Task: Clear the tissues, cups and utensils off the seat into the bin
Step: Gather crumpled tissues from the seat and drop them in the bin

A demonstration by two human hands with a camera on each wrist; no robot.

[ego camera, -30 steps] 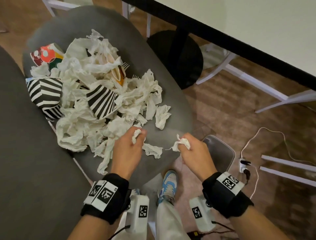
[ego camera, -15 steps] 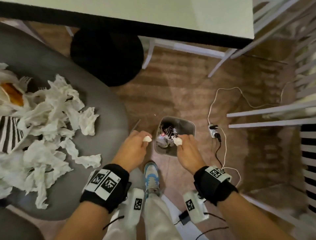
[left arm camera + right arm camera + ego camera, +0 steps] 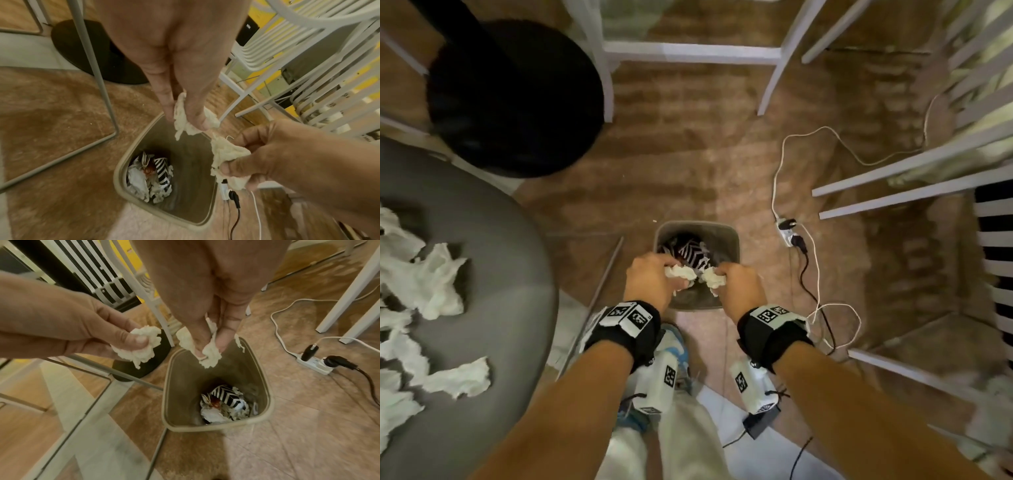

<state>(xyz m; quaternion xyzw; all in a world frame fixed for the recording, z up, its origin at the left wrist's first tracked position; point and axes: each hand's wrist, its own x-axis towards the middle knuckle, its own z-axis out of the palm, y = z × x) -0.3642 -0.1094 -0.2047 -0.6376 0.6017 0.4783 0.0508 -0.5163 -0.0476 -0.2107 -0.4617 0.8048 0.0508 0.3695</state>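
Both hands hover over the open beige bin (image 3: 732, 236) on the floor. My left hand (image 3: 654, 281) pinches a crumpled white tissue (image 3: 679, 273), its fingertips (image 3: 197, 120) pressed round the tissue (image 3: 185, 123) above the bin's rim (image 3: 121, 167). My right hand (image 3: 736, 282) grips a second crumpled tissue (image 3: 714, 278), the same wad (image 3: 209, 353) hanging from its fingers right over the bin (image 3: 167, 386). Inside the bin lie striped paper cups (image 3: 224, 394) and tissues. More crumpled tissues (image 3: 434, 284) lie on the grey seat (image 3: 510, 274) at the left.
A white power strip (image 3: 787, 233) with black and white cables lies on the floor right of the bin. White chair legs (image 3: 774, 72) stand beyond and to the right, a black round base (image 3: 513, 99) behind the seat. My blue shoe (image 3: 678, 346) is just below the bin.
Both hands carried their tissues from the seat rightward to the bin and now hold them close together over its mouth. The head view has swung right and down.
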